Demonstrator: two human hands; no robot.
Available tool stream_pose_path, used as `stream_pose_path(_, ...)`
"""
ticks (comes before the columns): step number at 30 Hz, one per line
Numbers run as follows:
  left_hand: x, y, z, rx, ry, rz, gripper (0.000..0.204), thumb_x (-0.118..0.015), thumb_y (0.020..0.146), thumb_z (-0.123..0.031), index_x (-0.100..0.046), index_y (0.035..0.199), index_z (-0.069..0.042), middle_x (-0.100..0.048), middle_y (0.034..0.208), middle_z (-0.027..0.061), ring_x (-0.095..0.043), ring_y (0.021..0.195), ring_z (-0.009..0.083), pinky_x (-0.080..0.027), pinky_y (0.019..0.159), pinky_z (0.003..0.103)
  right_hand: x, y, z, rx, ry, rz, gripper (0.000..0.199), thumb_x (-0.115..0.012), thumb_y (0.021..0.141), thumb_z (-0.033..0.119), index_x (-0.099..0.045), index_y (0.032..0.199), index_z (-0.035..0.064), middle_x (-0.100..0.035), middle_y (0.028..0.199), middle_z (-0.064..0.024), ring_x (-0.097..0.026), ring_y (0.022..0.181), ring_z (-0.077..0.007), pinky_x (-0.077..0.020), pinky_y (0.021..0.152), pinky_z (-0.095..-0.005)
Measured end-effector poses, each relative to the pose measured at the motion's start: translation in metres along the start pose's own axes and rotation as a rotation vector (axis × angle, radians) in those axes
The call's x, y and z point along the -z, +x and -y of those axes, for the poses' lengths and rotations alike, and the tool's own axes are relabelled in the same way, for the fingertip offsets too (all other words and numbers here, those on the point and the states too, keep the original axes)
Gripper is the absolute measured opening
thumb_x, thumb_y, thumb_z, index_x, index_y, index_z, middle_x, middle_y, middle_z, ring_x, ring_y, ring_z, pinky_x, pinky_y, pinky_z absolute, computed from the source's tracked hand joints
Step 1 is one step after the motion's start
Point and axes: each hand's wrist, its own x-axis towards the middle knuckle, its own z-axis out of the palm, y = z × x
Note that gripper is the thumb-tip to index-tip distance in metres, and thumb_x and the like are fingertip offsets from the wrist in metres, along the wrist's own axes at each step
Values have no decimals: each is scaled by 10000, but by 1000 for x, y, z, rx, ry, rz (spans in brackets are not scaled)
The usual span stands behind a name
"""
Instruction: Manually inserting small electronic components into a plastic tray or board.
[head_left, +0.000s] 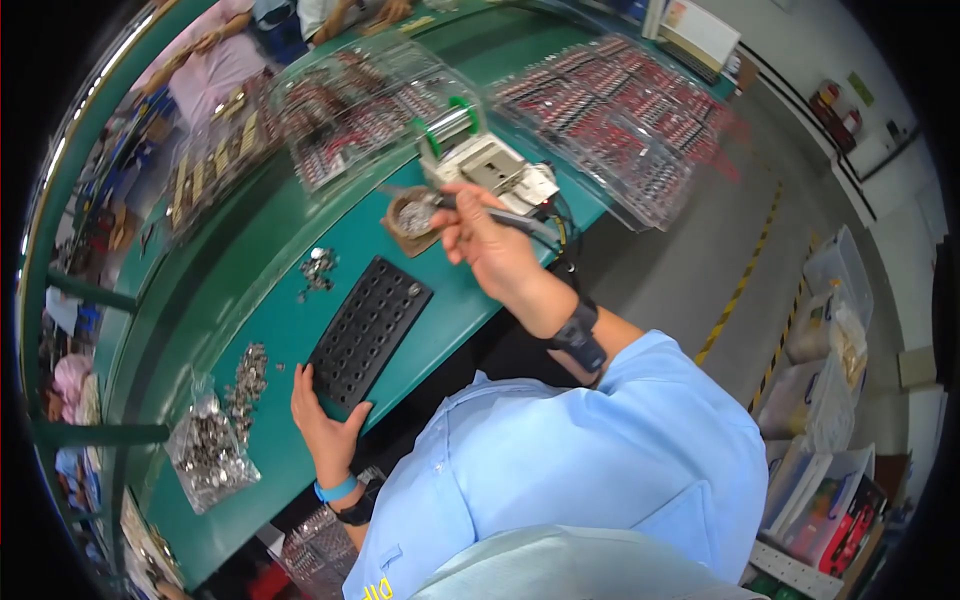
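My right hand is closed around a soldering iron; its thin tip points left, over a brown round holder filled with silvery wire-like material. My left hand rests with fingers apart at the near left end of a black tray. Rows of round holes cover this tray. A small metal piece sits in a hole at its far right corner. Left of the tray, small silvery metal parts lie in a loose pile and a longer heap.
A clear bag of metal parts lies at the bench's left. Beyond the holder stand a beige soldering unit and a solder spool with green ends. Clear trays of red and silver parts line the back. Other people work across the bench.
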Motion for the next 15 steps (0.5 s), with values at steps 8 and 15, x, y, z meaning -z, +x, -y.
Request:
stream_pose_path(8, 0, 0, 4, -19, 1, -1, 952, -910, 617, -318, -461, 1419, -69, -386, 1528, 198, -411, 1332, 414, -324, 1113, 502, -18, 3, 5, -131, 246, -245, 519, -404, 1047, 504, -502, 1307, 66, -655, 1249, -128, -648, 953, -201, -511, 742, -310)
stream_pose_path(15, 2, -1, 7, -21, -23, -3, 917, -898, 627, -299, -481, 1415, -86, -385, 1536, 190, -405, 1350, 403, -326, 1120, 492, -14, 39, -9, -145, 220, -346, 621, -331, 1039, 570, -507, 1297, 33, -631, 1313, -99, -630, 1066, -225, -493, 791, -331)
